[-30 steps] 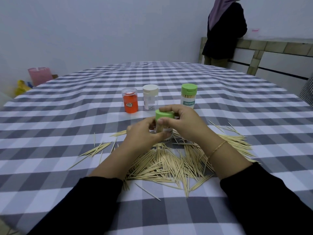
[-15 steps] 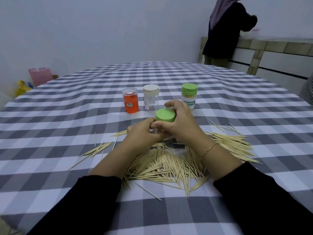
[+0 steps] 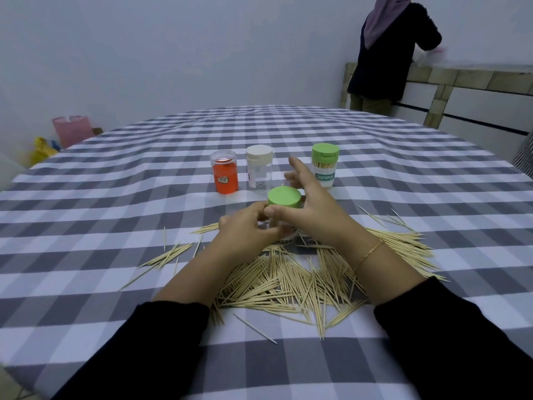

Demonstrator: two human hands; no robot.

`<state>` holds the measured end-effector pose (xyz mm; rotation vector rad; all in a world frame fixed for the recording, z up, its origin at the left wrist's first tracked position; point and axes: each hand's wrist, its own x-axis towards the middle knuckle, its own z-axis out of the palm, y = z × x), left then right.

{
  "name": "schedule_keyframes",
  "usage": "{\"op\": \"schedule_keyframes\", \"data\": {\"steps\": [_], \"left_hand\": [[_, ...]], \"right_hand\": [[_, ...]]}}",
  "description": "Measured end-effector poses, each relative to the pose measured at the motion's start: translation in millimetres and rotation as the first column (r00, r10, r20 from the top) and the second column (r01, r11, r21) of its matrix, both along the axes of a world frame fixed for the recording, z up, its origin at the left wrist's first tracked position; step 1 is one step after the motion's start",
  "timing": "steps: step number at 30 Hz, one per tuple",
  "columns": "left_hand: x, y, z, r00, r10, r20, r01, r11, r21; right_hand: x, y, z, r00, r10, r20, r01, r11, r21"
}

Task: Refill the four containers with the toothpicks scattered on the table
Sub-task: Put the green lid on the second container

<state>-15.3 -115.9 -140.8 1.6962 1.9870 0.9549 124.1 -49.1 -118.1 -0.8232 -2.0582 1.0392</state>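
Note:
A clear toothpick container with a green lid (image 3: 283,197) stands on the checked tablecloth in front of me. My left hand (image 3: 248,226) grips its body from the left. My right hand (image 3: 310,206) touches the lid's edge with the thumb while its fingers lift away, spread and straight. A big heap of loose toothpicks (image 3: 288,281) lies just below both hands. Behind stand an orange container (image 3: 225,176), a white-capped clear container (image 3: 259,171) and a second green-lidded container (image 3: 325,164) full of toothpicks.
More toothpicks (image 3: 403,246) fan out to the right and a few (image 3: 170,255) to the left. The round table (image 3: 86,197) has a grey and white cloth. A person (image 3: 386,50) stands at a counter at the back right. Pink and yellow bags (image 3: 72,131) sit far left.
My right hand pressed the green lid down onto the container, then opened; its fingers now lift off the lid. The container sank a little toward the table. My left hand kept its grip.

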Motion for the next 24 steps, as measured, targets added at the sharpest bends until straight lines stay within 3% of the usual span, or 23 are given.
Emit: {"op": "schedule_keyframes", "data": {"steps": [4,8,10,15,20,24], "left_hand": [[-0.1,1.1,-1.0,1.0,-0.003,-0.008,0.003,1.0,-0.003],[-1.0,3.3,-3.9,1.0,-0.006,-0.024,0.006,1.0,0.009],[-0.7,4.2,-4.9,0.999,-0.002,-0.039,0.002,1.0,0.013],[-1.8,6.3,-7.1,0.999,0.006,-0.041,-0.005,1.0,0.022],[-0.5,5.6,-7.2,0.997,0.014,-0.075,-0.012,1.0,0.026],[1.1,4.7,-4.8,0.996,0.008,-0.086,-0.005,0.999,0.034]], "right_hand": [[10.2,3.8,6.8,0.995,0.092,-0.027,-0.095,0.991,-0.099],[3.7,0.1,5.5,0.996,-0.09,0.019,0.089,0.993,0.075],[1.8,-0.6,2.9,0.993,-0.111,0.044,0.106,0.988,0.112],[9.9,1.4,9.4,0.997,0.082,-0.014,-0.083,0.992,-0.096],[3.2,-1.2,7.0,0.994,-0.093,0.057,0.089,0.993,0.078],[9.0,0.9,9.4,0.998,0.062,-0.025,-0.065,0.994,-0.093]]}}
